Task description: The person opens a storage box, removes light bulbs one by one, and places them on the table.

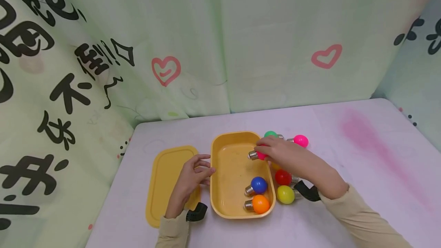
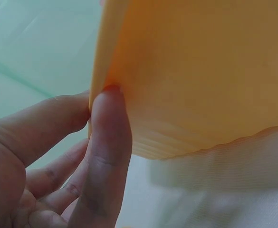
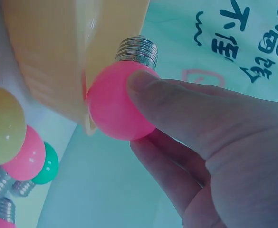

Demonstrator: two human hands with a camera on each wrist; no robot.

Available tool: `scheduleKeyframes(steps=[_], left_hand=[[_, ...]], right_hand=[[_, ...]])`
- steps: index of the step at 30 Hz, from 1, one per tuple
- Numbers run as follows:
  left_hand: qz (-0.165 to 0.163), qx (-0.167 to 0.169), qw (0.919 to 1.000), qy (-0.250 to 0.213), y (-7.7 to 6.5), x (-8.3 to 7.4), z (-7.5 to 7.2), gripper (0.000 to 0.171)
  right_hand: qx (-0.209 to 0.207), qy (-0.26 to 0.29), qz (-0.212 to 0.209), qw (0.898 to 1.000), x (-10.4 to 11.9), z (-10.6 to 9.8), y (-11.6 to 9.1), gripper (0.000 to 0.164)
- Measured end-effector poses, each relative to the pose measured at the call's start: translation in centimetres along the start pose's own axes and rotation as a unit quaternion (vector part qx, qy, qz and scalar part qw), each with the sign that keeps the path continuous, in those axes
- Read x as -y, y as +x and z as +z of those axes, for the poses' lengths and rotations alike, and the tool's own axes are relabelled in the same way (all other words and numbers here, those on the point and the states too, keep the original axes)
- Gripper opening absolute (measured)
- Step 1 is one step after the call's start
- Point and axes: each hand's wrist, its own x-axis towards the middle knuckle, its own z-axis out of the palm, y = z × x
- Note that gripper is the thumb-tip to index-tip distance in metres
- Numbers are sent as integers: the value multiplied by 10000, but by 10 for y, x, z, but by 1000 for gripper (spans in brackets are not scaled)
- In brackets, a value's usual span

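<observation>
A pink light bulb [image 3: 122, 102] is pinched between the thumb and fingers of my right hand [image 1: 287, 156], its metal base pointing left over the right rim of a yellow plastic box [image 1: 231, 171]. My left hand [image 1: 193, 175] holds the box's left rim, with thumb and finger on either side of the wall [image 2: 177, 76] in the left wrist view. Inside the box, a blue bulb [image 1: 259, 185] and an orange bulb [image 1: 260, 204] lie on their sides near the lower right corner.
Right of the box lie a green bulb [image 1: 270, 134], another pink bulb [image 1: 301, 141], a red bulb [image 1: 283, 177] and a yellow bulb [image 1: 285, 194]. Another yellowish bulb is partly hidden under my right hand. A flat yellow lid [image 1: 169, 163] lies left of the box. A printed curtain [image 1: 262, 41] hangs behind the table.
</observation>
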Motion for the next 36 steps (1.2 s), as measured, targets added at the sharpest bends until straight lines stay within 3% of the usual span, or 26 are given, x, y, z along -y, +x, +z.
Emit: scheduleKeyframes(steps=[11,18,36], left_hand=[[-12,-40,10000,50,0,-2,1,48],[-27,-96,9999,97,0,-2,2,48],[15,-31,9999,104,-1,-2,1,48]], right_hand=[[-365,79,132,9992,-16,-1,-18,46],[-347,273,544,9975,-26,-2,-28,40],[-319,189,951,9948,-52,7,-47,36]])
